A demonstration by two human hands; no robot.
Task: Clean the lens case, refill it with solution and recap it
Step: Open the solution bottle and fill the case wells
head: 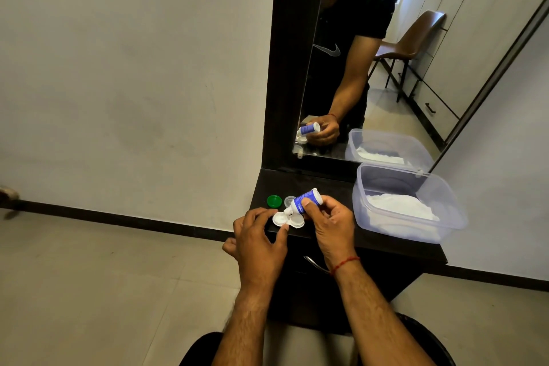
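A white two-well lens case [297, 220] lies uncapped on the dark dresser top [309, 184]. My left hand [257, 239] steadies its left well between thumb and fingertips. My right hand [326, 217] grips a small blue-and-white solution bottle [306, 201], tipped nozzle-down over the left well. A green cap [274, 201] and a clear cap [289, 201] rest just behind the case.
A clear plastic tub [445, 205] holding white tissue stands at the right of the dresser top. A mirror [371, 53] rises behind it, reflecting the hands and the bottle. A drawer handle [315, 264] sticks out below the top. Tiled floor lies to the left.
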